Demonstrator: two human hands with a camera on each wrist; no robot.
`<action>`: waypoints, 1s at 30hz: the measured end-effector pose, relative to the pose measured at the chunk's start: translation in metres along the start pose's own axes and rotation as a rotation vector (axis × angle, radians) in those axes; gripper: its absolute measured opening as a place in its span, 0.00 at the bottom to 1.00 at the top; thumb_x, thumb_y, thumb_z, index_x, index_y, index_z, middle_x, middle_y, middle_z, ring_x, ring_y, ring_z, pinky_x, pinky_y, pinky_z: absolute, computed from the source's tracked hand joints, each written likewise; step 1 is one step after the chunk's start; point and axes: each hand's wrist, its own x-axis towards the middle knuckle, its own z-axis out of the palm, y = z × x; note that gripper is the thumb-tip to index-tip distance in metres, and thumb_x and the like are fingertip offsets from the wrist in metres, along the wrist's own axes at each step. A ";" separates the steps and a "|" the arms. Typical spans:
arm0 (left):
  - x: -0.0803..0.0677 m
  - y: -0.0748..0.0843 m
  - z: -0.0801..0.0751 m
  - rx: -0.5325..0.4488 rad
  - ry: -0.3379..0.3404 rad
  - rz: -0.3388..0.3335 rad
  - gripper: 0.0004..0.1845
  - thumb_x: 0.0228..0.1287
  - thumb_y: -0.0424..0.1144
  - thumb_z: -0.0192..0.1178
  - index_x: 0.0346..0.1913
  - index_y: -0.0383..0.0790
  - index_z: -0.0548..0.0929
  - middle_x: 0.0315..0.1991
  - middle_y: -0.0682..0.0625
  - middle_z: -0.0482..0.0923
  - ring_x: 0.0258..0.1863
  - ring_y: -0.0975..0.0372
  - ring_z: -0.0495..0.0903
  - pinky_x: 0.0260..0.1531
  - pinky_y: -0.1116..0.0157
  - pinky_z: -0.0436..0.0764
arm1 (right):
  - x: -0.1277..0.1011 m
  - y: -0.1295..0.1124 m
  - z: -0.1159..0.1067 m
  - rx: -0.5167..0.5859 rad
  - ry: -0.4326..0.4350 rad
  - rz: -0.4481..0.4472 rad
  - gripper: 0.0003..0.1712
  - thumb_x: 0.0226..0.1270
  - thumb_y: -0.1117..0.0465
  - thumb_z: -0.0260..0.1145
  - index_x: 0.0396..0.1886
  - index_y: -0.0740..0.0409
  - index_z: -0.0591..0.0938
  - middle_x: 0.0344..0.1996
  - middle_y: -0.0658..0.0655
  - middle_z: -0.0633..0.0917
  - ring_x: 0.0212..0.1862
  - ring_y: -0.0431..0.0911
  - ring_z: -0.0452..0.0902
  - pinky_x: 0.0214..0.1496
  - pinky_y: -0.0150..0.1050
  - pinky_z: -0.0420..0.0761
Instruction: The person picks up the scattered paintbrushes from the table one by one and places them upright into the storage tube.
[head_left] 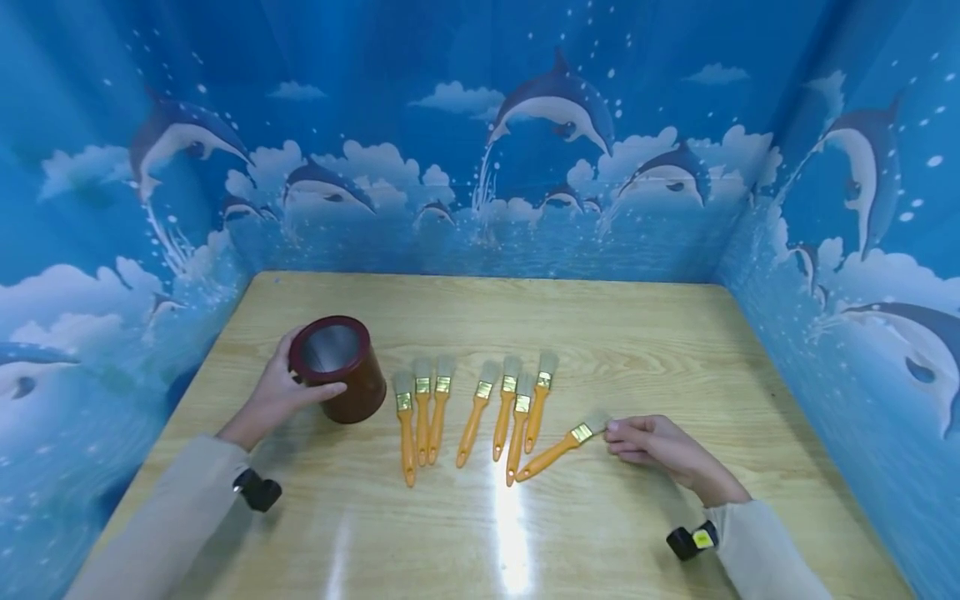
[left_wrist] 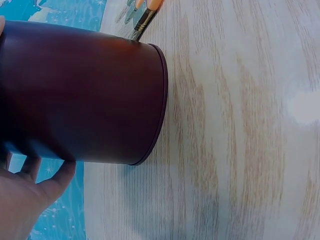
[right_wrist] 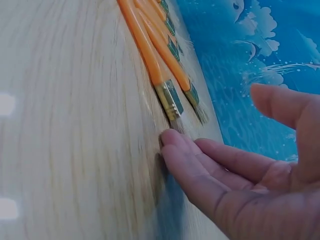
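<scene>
Wooden surface (head_left: 675, 350) carries everything, walled by blue dolphin panels (head_left: 480, 150). A maroon cup (head_left: 341, 371) stands upright at the left, the left hand (head_left: 281, 392) curled around its side. Seven orange brushes (head_left: 472, 408) lie in a row beside it. An eighth brush (head_left: 558, 450) lies angled to the right; the right hand (head_left: 656, 446), fingers relaxed and straight, touches its bristles.

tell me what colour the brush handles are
Orange, on all eight brushes; the head view shows it best.
</scene>
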 end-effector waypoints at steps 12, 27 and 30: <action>0.000 -0.001 0.002 -0.005 -0.002 0.029 0.59 0.51 0.47 0.73 0.76 0.42 0.41 0.72 0.36 0.51 0.69 0.41 0.54 0.60 0.36 0.63 | 0.024 -0.006 0.014 0.157 0.000 -0.026 0.36 0.74 0.54 0.56 0.66 0.80 0.59 0.59 0.68 0.75 0.58 0.49 0.76 0.61 0.39 0.74; -0.001 0.001 0.001 0.027 0.002 -0.001 0.60 0.52 0.51 0.72 0.76 0.42 0.39 0.73 0.36 0.48 0.70 0.40 0.53 0.59 0.36 0.64 | 0.057 -0.016 0.058 -0.273 0.288 -0.019 0.33 0.58 0.53 0.72 0.56 0.72 0.76 0.41 0.60 0.82 0.38 0.46 0.78 0.40 0.38 0.80; -0.002 0.001 0.002 0.028 0.001 -0.006 0.61 0.52 0.51 0.72 0.76 0.42 0.38 0.73 0.36 0.48 0.70 0.40 0.52 0.59 0.36 0.64 | 0.063 -0.019 0.066 -0.418 0.350 -0.042 0.33 0.54 0.52 0.75 0.53 0.70 0.78 0.36 0.56 0.81 0.36 0.45 0.75 0.38 0.38 0.77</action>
